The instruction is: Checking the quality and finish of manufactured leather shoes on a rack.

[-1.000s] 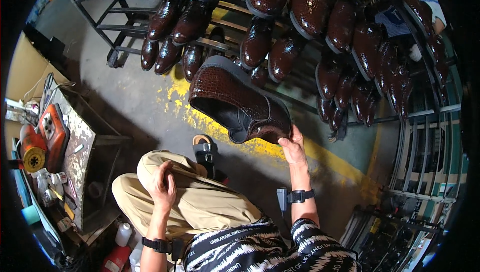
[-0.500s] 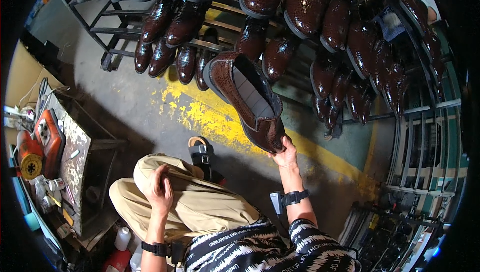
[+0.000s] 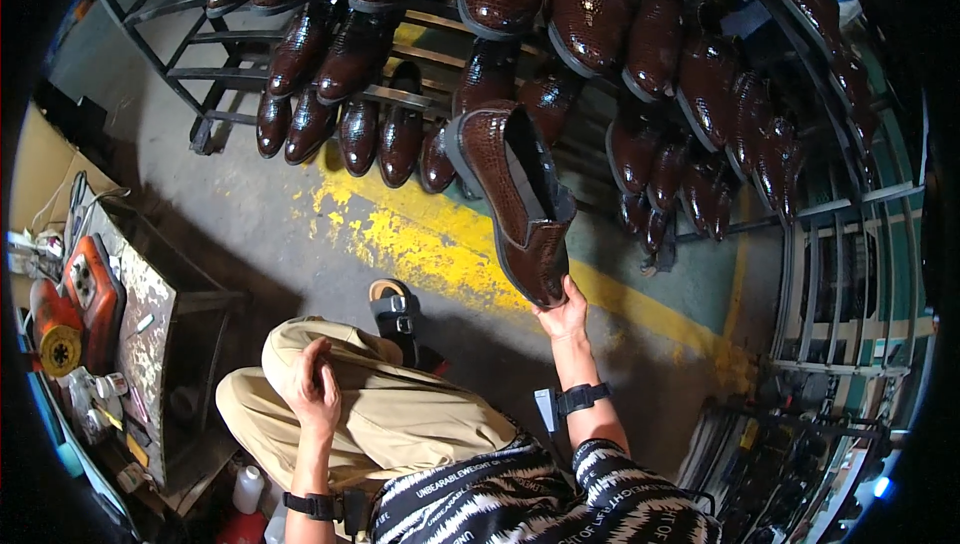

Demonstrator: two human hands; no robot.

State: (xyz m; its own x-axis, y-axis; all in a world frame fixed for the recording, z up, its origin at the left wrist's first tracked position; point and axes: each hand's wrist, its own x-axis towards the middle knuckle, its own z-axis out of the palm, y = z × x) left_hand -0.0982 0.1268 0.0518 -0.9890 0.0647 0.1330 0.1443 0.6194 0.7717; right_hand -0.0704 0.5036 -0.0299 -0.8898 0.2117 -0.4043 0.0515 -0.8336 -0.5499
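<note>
My right hand [image 3: 565, 316] grips a dark brown, crocodile-textured slip-on shoe [image 3: 512, 229] by its toe. The shoe hangs out in front of me with its heel toward the rack and its opening turned up and to the right. A grey lining shows inside it. My left hand [image 3: 313, 389] rests over my knee in tan trousers [image 3: 390, 404]. Its fingers are curled together, and whether anything small is in them cannot be seen.
Ahead, a black metal rack [image 3: 210, 74] carries rows of glossy brown shoes [image 3: 595, 19]. A worn workbench [image 3: 150, 324] at left bears an orange-red tool [image 3: 95, 279] and small bottles. Another slatted rack [image 3: 850, 294] stands at right. Flaking yellow paint [image 3: 400, 244] marks the floor.
The held shoe has turned more upright, its heel end swinging right. The rack's shoes have shifted slightly left in the view. My left hand stays at the knee.
</note>
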